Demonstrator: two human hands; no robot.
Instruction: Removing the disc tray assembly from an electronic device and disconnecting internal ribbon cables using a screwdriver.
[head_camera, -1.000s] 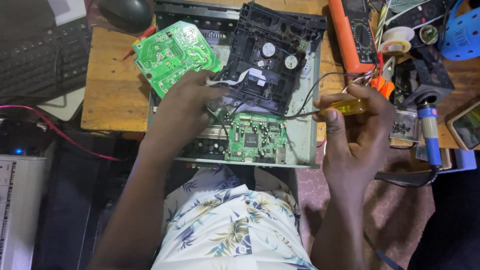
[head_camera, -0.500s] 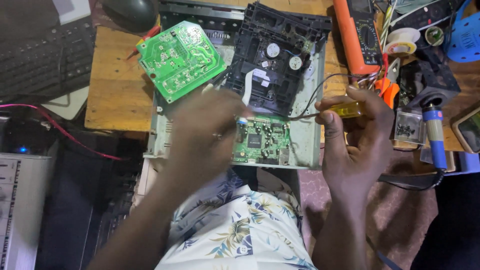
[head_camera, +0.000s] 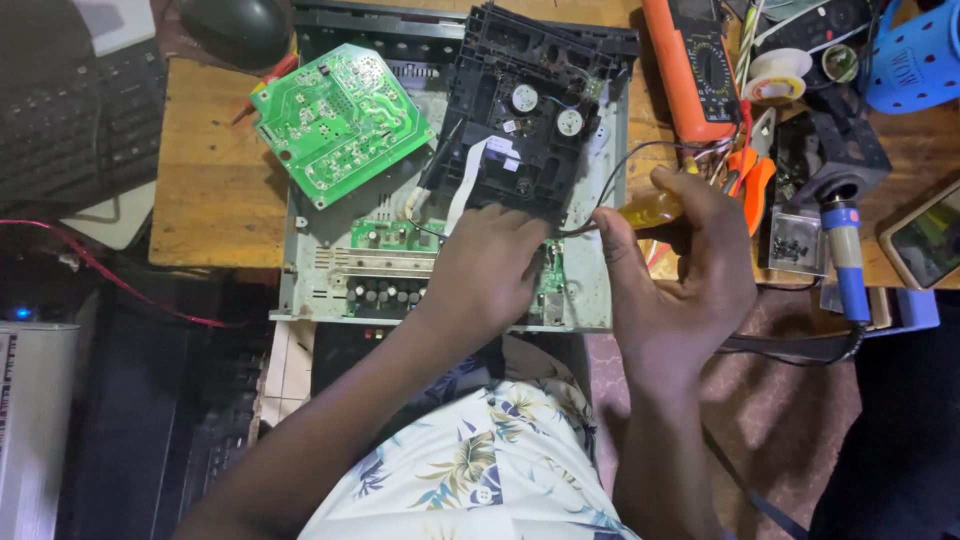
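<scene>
Ok, chassis (head_camera: 320, 290) open, green board (head_camera: 340, 120) already out beside it; my left hand (head_camera: 485, 270) fingers spread on the inner board, right hand (head_camera: 680, 280) gripping yellow screwdriver (head_camera: 650, 208), board still seated.

This is a small electronics repair workshop. On a worn wooden surface (head_camera: 205, 200) lies an opened grey metal player chassis (head_camera: 330, 265), lid off. A loose green printed circuit board (head_camera: 340, 122) rests on the chassis's upper left corner, and a black plastic disc-drive mechanism (head_camera: 530, 110) lies tilted across its upper right. Right of the chassis sit an orange handheld multimeter (head_camera: 690, 65), orange-handled pliers (head_camera: 750, 180), a blue-handled soldering iron (head_camera: 845, 255), a roll of white tape (head_camera: 775, 75) and a small clear box of screws (head_camera: 797, 240). Left of the chassis are a black computer keyboard (head_camera: 80, 115) and a black mouse (head_camera: 235, 28).
</scene>
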